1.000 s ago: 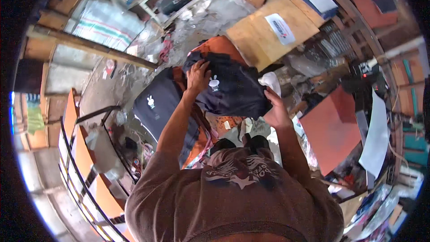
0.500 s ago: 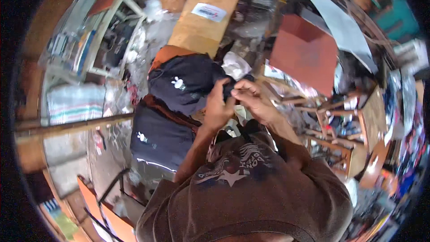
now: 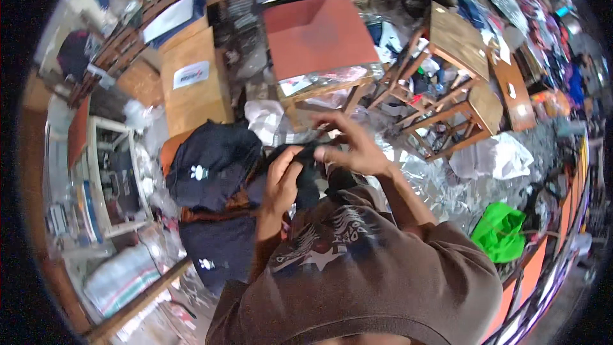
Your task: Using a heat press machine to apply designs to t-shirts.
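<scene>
My left hand (image 3: 282, 179) has its fingers closed on a black cloth (image 3: 308, 179) just in front of my body. My right hand (image 3: 351, 150) is raised beside it, fingers spread and slightly blurred, the thumb close to the cloth. To the left lie two dark navy fabric pieces (image 3: 220, 153) (image 3: 223, 243), each with a small white rabbit print and orange-brown material showing at their edges.
A brown cardboard sheet (image 3: 195, 102) lies beyond the fabric. A red board (image 3: 316, 32) rests on a wooden stand ahead. Wooden stools (image 3: 460, 38) stand right, near a green cloth (image 3: 498, 233). A white frame (image 3: 102, 172) is left, among scattered plastic and a long wooden beam (image 3: 140, 297).
The view has turned rightward. My hands left the rabbit-print fabric and came together at the black cloth in front of me; my right hand's fingers have since spread and lifted.
</scene>
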The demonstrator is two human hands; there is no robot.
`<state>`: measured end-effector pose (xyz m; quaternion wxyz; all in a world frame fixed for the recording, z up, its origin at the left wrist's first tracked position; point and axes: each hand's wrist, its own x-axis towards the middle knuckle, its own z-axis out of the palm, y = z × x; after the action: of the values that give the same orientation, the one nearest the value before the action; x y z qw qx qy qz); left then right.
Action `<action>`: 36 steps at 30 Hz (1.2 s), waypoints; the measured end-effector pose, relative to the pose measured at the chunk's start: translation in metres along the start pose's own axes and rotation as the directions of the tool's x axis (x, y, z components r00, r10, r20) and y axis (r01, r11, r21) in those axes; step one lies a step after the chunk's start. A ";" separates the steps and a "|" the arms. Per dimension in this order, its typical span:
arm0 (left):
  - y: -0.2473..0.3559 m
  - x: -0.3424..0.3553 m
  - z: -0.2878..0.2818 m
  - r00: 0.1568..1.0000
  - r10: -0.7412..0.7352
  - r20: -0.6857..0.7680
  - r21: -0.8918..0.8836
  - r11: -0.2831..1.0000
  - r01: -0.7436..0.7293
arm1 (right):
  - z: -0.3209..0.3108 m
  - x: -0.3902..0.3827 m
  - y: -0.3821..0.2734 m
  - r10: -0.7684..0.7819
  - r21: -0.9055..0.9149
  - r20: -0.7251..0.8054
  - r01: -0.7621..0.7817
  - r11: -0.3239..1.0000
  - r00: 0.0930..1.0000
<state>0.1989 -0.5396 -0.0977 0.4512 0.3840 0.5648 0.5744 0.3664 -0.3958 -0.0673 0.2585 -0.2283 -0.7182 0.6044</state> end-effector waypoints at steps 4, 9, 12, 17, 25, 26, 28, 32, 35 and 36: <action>0.030 0.007 -0.004 0.960 -0.042 0.276 -0.046 0.997 0.057 | -0.005 -0.014 -0.005 -0.040 -0.047 0.332 0.059 0.997 0.942; 0.050 0.054 -0.018 0.944 -0.029 0.329 0.150 0.988 -0.022 | -0.032 -0.013 -0.001 0.115 -0.227 0.089 -0.093 0.969 0.989; 0.049 0.082 -0.022 0.948 -0.081 0.309 0.135 0.990 0.041 | -0.064 -0.007 0.006 0.171 -0.264 0.071 -0.147 0.953 0.983; 0.044 0.127 -0.040 0.991 0.000 0.133 0.199 0.980 -0.026 | -0.117 0.023 0.017 0.181 -0.442 0.139 -0.103 0.891 0.974; 0.079 0.162 -0.078 0.988 0.114 -0.099 0.615 0.788 -0.029 | -0.203 0.109 0.003 0.254 -0.033 0.215 -0.253 0.967 0.943; 0.082 0.158 -0.082 0.992 0.097 -0.086 0.703 0.712 -0.009 | -0.215 0.114 0.003 0.270 -0.042 0.263 -0.268 0.962 0.926; 0.078 0.154 -0.087 0.998 0.055 -0.041 0.710 0.704 -0.010 | -0.234 0.124 0.011 0.254 0.180 0.331 -0.325 0.928 0.909; 0.020 0.195 -0.085 0.987 0.091 -0.136 0.777 0.628 0.049 | -0.256 0.177 0.069 0.449 0.206 0.159 -0.474 0.856 0.879; -0.039 0.274 -0.082 0.927 0.161 -0.338 0.735 0.661 0.154 | -0.262 0.249 0.130 0.363 0.201 -0.088 -0.341 0.919 0.928; -0.058 0.315 -0.082 0.884 0.251 -0.394 0.732 0.667 0.137 | -0.268 0.274 0.147 0.367 0.147 -0.143 -0.347 0.926 0.919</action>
<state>0.0317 -0.2673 -0.1822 0.0883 0.4031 0.8266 0.3827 0.3334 0.0051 -0.1494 0.2165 -0.3897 -0.6030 0.6615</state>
